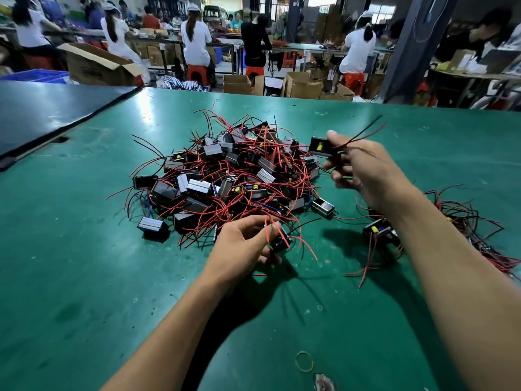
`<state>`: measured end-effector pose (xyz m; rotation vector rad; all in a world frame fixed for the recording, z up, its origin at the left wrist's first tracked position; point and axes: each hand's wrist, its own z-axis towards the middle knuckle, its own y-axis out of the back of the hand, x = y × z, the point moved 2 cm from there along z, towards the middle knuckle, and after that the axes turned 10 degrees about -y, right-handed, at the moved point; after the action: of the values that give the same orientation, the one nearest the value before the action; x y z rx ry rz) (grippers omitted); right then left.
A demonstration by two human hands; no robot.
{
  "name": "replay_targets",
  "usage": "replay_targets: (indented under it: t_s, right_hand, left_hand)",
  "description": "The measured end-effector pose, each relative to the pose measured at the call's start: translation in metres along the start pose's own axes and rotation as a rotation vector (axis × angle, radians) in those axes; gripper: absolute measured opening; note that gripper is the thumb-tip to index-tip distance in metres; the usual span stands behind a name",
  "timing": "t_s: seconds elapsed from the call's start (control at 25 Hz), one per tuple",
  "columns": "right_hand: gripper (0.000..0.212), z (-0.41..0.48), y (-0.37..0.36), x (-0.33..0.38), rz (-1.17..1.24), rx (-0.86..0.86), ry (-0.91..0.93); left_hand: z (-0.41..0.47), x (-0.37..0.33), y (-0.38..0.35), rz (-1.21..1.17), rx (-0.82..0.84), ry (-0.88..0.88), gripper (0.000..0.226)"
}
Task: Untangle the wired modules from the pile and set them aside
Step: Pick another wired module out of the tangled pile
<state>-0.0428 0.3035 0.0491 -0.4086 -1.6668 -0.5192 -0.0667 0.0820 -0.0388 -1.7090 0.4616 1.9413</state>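
Red and black wires tangled through a pile of small black modules (225, 179) at the middle of the green worktop (84, 263). At its near edge, the left hand (242, 246) had its fingers closed on one module (280, 239). Raised to the pile's right, the right hand (363, 167) pinched another module (321, 146), wires trailing up. A smaller separated bunch (462, 221) lay to the right, behind the right forearm. A rubber band (304, 361) rested nearest the viewer.
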Motion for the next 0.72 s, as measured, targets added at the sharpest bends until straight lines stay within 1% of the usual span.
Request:
replay_targets:
  t_s: [0.08,0.16,0.24,0.32,0.4,0.48,0.56,0.64,0.72]
  right_hand:
    - [0.034,-0.009,0.001,-0.009,0.03,0.206,-0.123]
    - [0.038,-0.021,-0.001,-0.025,0.036,0.396,-0.204]
    - [0.042,-0.033,-0.007,-0.045,0.057,0.522,-0.251]
    - [0.036,-0.04,-0.012,-0.064,0.051,0.52,-0.245]
    - [0.026,-0.044,-0.014,-0.08,0.056,0.453,-0.218]
    - [0.025,-0.047,-0.013,-0.092,0.044,0.407,-0.199]
    - [0.03,-0.048,-0.011,-0.098,-0.007,0.375,-0.188]
    - [0.025,-0.049,-0.01,-0.099,-0.059,0.349,-0.185]
    - [0.02,-0.052,-0.009,-0.099,-0.111,0.353,-0.206]
  left_hand:
    - [-0.001,-0.001,0.0,0.028,-0.001,0.007,0.013]
    - [-0.002,-0.001,0.0,0.042,0.001,0.022,0.019]
    - [-0.003,-0.003,-0.001,0.049,-0.003,0.043,0.022]
    - [-0.003,-0.004,-0.001,0.052,0.004,0.051,0.021]
    - [-0.003,-0.003,-0.001,0.063,0.018,0.057,0.022]
    - [-0.002,-0.002,-0.001,0.049,0.018,0.076,0.023]
    - [-0.001,-0.001,-0.001,-0.044,0.017,0.108,0.02]
    - [0.001,0.0,-0.001,-0.145,0.005,0.138,0.015]
    - [0.002,0.002,0.001,-0.19,-0.002,0.148,0.013]
